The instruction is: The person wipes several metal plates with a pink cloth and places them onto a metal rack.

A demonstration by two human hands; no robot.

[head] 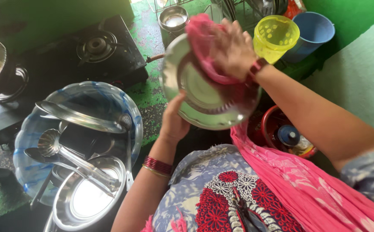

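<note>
Pink cloth [204, 47] under the right hand [232, 47] hid part of the steel plate [195, 96]; the left hand's [174, 122] fingers lay hidden behind its rim

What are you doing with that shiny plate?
A person holds a round shiny steel plate up on its edge with the left hand and presses a pink cloth against its face with the right hand. To the left, a blue and white plastic tub holds more steel plates and ladles. A black gas stove sits behind it.
</note>
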